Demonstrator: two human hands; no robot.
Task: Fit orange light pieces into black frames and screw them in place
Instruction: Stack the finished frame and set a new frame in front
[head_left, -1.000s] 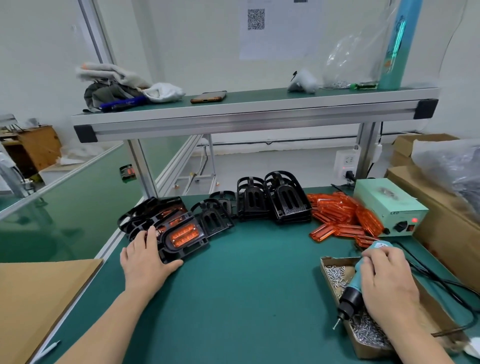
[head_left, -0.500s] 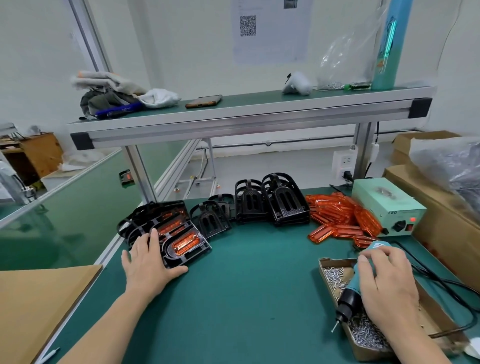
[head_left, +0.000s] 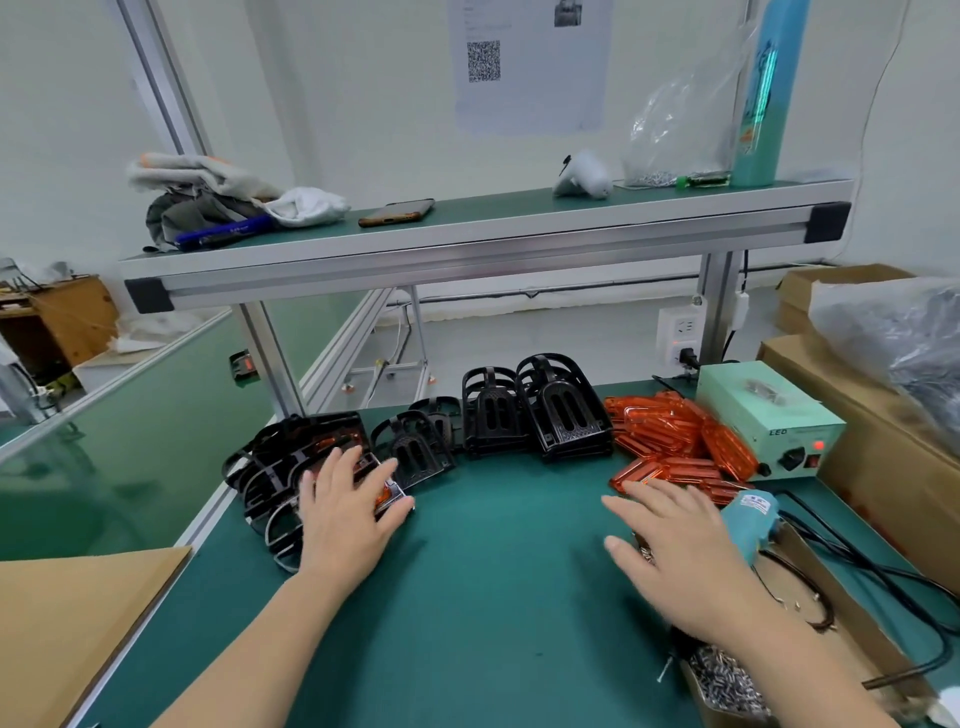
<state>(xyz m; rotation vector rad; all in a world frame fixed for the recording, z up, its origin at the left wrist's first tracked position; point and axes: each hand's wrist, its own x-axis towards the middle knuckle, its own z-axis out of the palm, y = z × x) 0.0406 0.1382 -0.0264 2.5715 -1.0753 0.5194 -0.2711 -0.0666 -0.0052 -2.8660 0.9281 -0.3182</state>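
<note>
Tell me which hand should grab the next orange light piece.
Right. The right hand is open and empty, fingers pointing at the orange light pieces just ahead; the left hand rests on the assembled frames, farther off.

Both forearms are bare, as are the left hand (head_left: 345, 525) and right hand (head_left: 680, 551).
</note>
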